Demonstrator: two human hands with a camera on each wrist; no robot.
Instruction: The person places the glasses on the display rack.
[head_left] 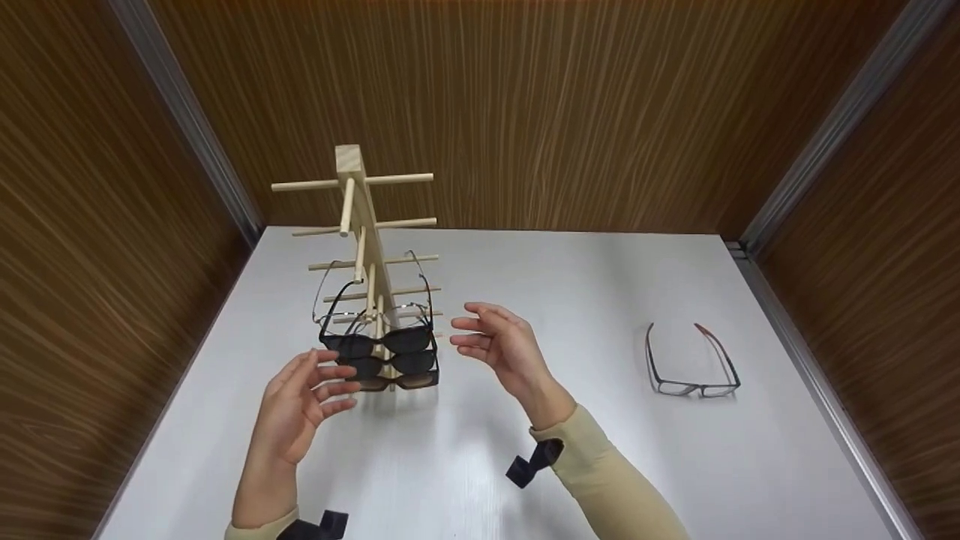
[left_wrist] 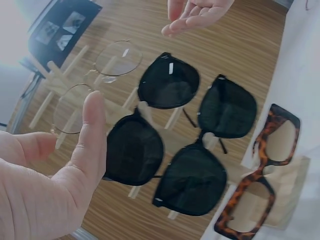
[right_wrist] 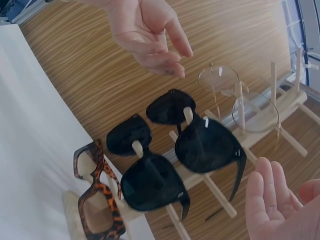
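Note:
A wooden peg rack (head_left: 349,159) holds several pairs of eyewear one above another. Thin wire-rimmed glasses (right_wrist: 218,77) hang highest. Below them are upper black sunglasses (left_wrist: 170,82), lower black sunglasses (left_wrist: 195,180) and, at the bottom, tortoiseshell glasses (right_wrist: 100,189) with brownish lenses. My left hand (head_left: 294,405) is at the rack's left, fingers loosely extended; the head view overlaps its fingertips with the sunglasses, but the right wrist view shows a gap. To the rack's right, my right hand (head_left: 506,346) holds nothing, its fingers slightly bent and apart from the eyewear.
Dark-framed glasses (head_left: 701,388) with reddish temple tips lie on the white table (head_left: 585,285) at the right. Bare pegs (head_left: 401,179) stick out from the upper rack. Wood-grain panels (head_left: 540,112) with metal edge strips enclose the table at the back and sides.

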